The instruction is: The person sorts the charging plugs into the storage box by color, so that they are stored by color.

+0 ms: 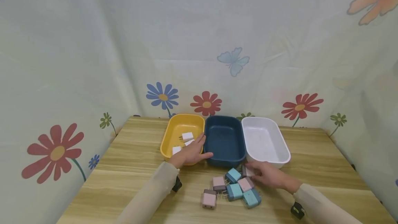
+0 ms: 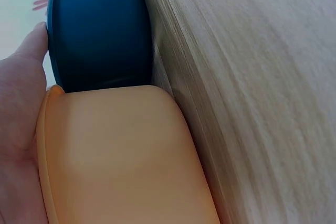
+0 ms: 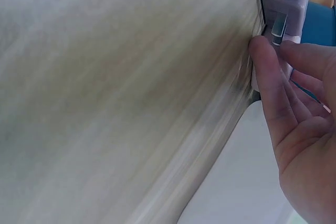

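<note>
We're looking at a white cloth backdrop (image 1: pixel 186 27) printed with flowers and butterflies, and in front of it sits a wood-grain table (image 1: pixel 109 182). Three rounded rectangular trays line up across it, side by side: a glossy yellow tray (image 1: pixel 170 137) on the left, a dark blue tray (image 1: pixel 224 141) in the middle, a white tray (image 1: pixel 264 141) on the right. In come two cream sleeves (image 1: pixel 146 194). We see the left hand (image 1: pixel 192 152) laid flat over the yellow tray's near right corner, fingers straight, thumb out over the dark blue tray's near edge; we spot nothing in its grip. And the right hand (image 1: pixel 269 175), just in front of the white tray, thumb and fingers closed in a pinch on a pink-and-grey two-prong plug (image 1: pixel 247 171)! Beside it we have a tight cluster on the table: three teal-and-blue block plugs (image 1: pixel 234 191) and three pink-and-grey block plugs (image 1: pixel 209 198). Inside the yellow tray we count three small white plugs (image 1: pixel 187 136), one partly hidden by the left hand.
</note>
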{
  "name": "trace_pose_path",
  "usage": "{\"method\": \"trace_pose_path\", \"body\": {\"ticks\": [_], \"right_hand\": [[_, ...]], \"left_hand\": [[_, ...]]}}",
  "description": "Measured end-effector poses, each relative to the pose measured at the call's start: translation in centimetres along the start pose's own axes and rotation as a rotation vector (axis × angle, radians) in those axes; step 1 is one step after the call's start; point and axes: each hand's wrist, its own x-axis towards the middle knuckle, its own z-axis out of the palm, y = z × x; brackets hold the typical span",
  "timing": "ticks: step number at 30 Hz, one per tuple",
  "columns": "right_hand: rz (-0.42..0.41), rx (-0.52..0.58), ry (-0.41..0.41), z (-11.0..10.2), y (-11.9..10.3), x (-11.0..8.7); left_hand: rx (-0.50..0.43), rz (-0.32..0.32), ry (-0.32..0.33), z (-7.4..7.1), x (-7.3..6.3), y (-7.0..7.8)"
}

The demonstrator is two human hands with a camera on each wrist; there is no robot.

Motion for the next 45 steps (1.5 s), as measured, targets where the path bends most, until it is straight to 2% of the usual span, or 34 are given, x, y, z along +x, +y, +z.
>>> {"method": "trace_pose_path", "body": {"ticks": [27, 45], "right_hand": [[-0.04, 0.009, -0.018, -0.1, 0.5, -0.5], [-0.099, 0.003, 0.039, 0.0, -0.3, -1.6]], "left_hand": [[0.001, -0.009, -0.013, -0.5, 0.0, 0.2], [-0.021, -0.021, -0.033, -0.3, -0.1, 0.3]]}}
